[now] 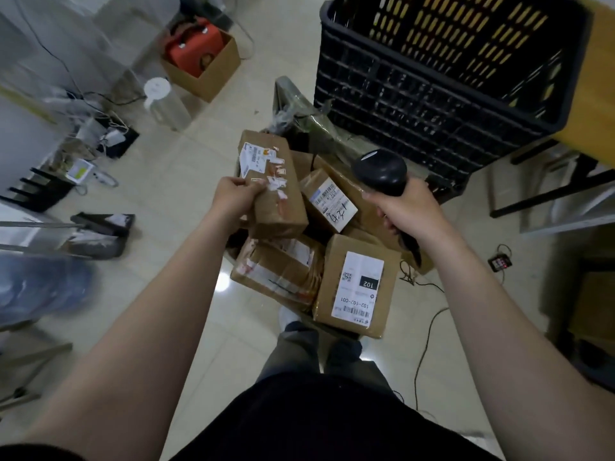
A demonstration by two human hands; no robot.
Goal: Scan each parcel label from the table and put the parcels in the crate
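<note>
My left hand [234,201] grips a long brown cardboard parcel [279,194] by its near left edge; torn white labels cover its top. A black barcode scanner [381,171] is held in my right hand [407,207], its head raised to the right of that parcel. Below lies a pile of brown parcels: a small one with a handwritten label [329,201], one with a white "102" label [357,287], and a taped one [276,267]. The black slatted plastic crate [416,94] stands beyond the pile at the upper right, and no parcels show inside it.
The crate rests on a yellow-topped table [595,104] at the right. An open cardboard box with a red case [199,58] sits on the tiled floor at the back. Cables and small devices [100,141] lie at the left. A black cable [429,327] runs across the floor near my feet.
</note>
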